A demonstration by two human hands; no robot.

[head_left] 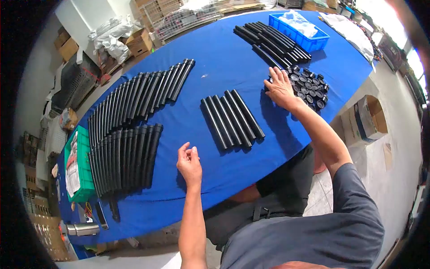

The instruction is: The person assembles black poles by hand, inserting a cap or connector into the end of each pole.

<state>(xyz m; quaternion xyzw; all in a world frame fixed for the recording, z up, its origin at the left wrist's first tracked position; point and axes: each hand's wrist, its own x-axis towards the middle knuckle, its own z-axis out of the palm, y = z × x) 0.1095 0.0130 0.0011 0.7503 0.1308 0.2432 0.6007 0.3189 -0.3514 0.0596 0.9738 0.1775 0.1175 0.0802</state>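
My right hand (281, 88) is at the left edge of a pile of round black caps (309, 85), fingers spread, with nothing visible in it. My left hand (189, 166) is raised near the table's front edge, fingers apart and empty. Between my hands, a group of several black tubes (233, 119) lies side by side on the blue cloth (179, 121). To the left, two rows of black tubes with wider ends, a back row (139, 94) and a front row (125, 157), are fanned out. More black tubes (271, 42) lie behind the caps.
A blue crate (309, 43) with plastic bags stands at the back right. At the left are a green crate (83, 166), a phone-like dark object (101, 215) and a metallic object (85, 229). An open cardboard box (365, 119) is on the floor to the right.
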